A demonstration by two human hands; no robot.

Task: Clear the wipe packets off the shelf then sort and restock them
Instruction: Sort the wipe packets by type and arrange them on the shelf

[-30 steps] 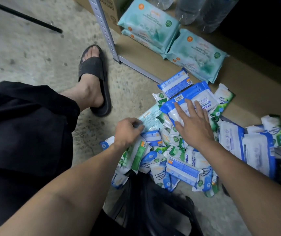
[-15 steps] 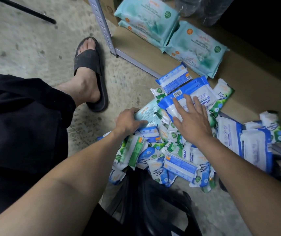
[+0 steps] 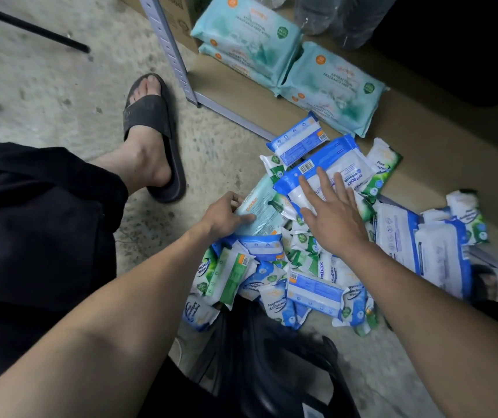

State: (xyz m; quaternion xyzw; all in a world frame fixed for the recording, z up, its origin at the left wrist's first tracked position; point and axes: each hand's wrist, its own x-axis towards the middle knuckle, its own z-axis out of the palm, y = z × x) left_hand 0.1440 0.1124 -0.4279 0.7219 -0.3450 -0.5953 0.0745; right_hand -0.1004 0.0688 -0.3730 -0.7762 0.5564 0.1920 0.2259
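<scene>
Bottom centre, a black bag [image 3: 260,357] lies beside the heap of wipe packets [image 3: 314,292] on the floor (off the shelf, ready for sorting). The left hand [image 3: 222,217] clamps its fingers on a pale teal packet [image 3: 264,206], likely to draw it out. The right hand [image 3: 335,224], fingers apart and flat, steadies a blue packet [image 3: 344,155]. Upper centre, teal packs [image 3: 247,37] sit on the shelf [image 3: 440,140].

Your left hand [image 3: 225,217] has shifted up off the pile [image 3: 302,267] and now grips the teal packet [image 3: 264,203].

"guardian" on pale teal packet [image 3: 261,211], "antabax" on blue packet [image 3: 342,164].
</scene>
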